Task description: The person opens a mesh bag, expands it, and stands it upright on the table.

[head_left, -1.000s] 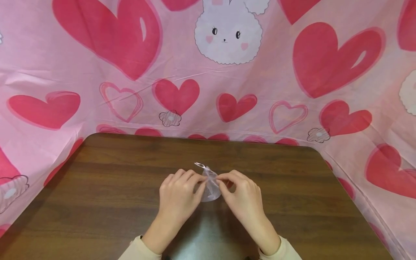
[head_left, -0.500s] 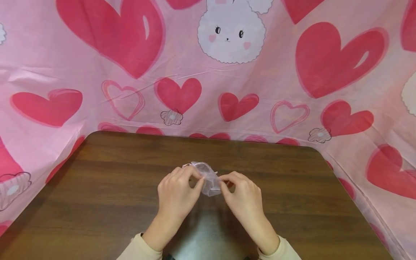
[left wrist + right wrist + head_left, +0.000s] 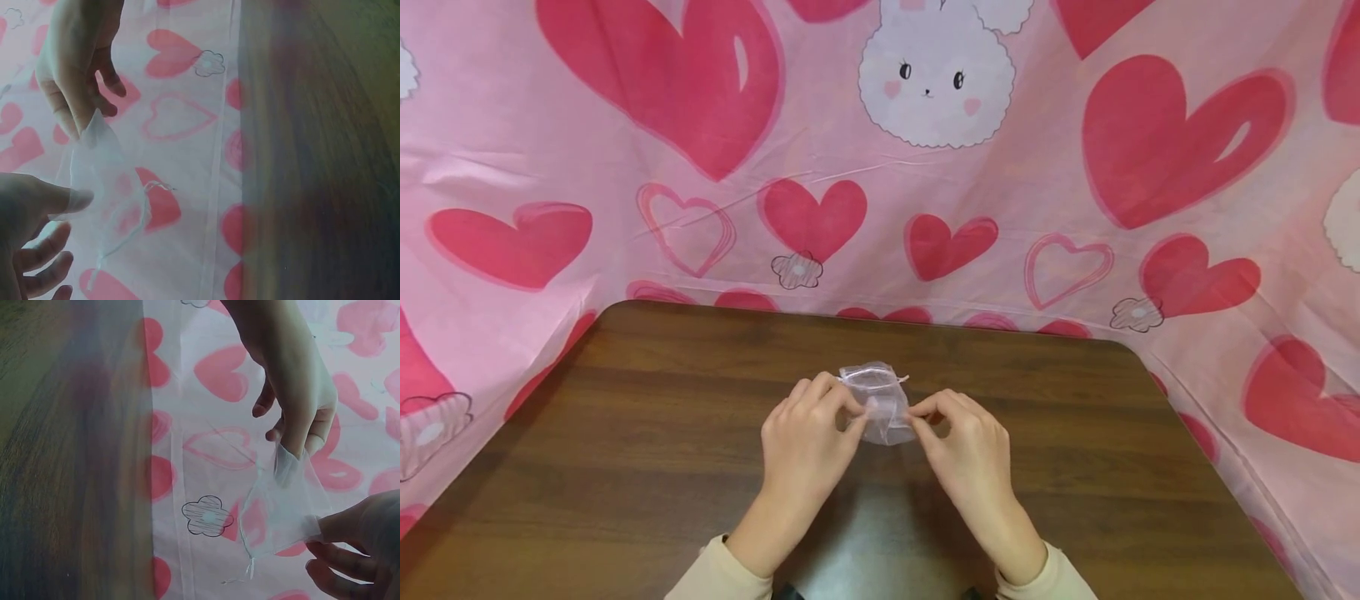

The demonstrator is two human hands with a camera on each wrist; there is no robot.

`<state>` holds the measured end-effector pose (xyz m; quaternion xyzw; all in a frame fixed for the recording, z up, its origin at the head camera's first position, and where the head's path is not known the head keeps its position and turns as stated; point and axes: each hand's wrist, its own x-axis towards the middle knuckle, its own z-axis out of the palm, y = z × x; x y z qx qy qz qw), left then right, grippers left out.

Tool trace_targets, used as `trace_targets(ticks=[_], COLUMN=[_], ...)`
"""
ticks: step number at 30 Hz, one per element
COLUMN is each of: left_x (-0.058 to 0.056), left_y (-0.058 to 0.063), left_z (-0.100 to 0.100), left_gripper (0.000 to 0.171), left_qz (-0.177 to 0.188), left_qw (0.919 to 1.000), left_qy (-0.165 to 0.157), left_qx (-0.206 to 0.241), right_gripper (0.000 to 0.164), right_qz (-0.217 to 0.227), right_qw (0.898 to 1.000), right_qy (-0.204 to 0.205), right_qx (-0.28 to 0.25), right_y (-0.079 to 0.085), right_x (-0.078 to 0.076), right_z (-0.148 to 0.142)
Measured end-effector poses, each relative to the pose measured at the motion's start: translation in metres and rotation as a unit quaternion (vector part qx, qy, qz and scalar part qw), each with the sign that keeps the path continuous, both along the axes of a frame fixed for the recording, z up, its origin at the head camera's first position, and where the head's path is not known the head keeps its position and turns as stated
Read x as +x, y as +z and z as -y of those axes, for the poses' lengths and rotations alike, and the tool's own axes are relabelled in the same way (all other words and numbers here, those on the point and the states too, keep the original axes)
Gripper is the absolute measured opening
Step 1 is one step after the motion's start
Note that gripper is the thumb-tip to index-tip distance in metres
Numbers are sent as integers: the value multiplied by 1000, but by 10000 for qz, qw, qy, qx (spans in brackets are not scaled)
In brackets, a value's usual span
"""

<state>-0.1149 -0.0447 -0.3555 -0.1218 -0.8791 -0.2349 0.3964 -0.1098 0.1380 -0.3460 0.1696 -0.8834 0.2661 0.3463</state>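
Observation:
A small sheer white drawstring pouch (image 3: 882,423) is stretched between both hands above the table. My left hand (image 3: 808,437) pinches its left side between thumb and index finger. On the opposite side, my right hand (image 3: 967,446) pinches the pouch the same way. The drawstring end faces away from me, its thin white cord (image 3: 139,228) crossing the fabric in the left wrist view. Knotted cord ends (image 3: 251,567) dangle from the edge in the right wrist view. The hearts behind show through the thin fabric.
A dark brown wooden table (image 3: 647,433) with rounded far corners lies under the hands. Behind it and along both sides hangs a pink cloth (image 3: 880,192) printed with red hearts, flowers and a white rabbit face.
The pouch has turned from bunched and narrow to spread out, its drawstring end now pointing away. The hands have drawn slightly apart, both still pinching it.

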Motion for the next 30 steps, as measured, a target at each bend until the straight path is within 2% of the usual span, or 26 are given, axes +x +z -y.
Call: trace_targets(ticks=[4,9,14,19,24,28,30], left_x=[-1,0,2,4,4,2,2], left_y=[1,0,1,3,2,3,3], left_z=[2,1,-1,-4,-5,-3,-2], left_gripper=[27,24,24,22,10,11,12], left_qz=[6,78,75,-104,-233,-177,-117], left_qw=[10000,9999,9995,9985,9989,9993,9993], left_qy=[15,-63,-305,-522,-403,-275,-277], left_qx=[29,62,45,-136,-71,153,218], right_gripper=[24,26,26,25,22,20,18], right_qz=[-158,-86,-78,-64,52,414,450], right_qw=[9999,10000,9999,9999,9997,9984,9981], right_qy=[-1,-3,-56,60,199,192,112], right_qx=[53,44,94,84,140,347,414], right_y=[-1,-2,-3,-4,-4,-3,-3], right_x=[0,-1,-1,-1,2,4,4], right_z=[0,1,1,2,4,5,4])
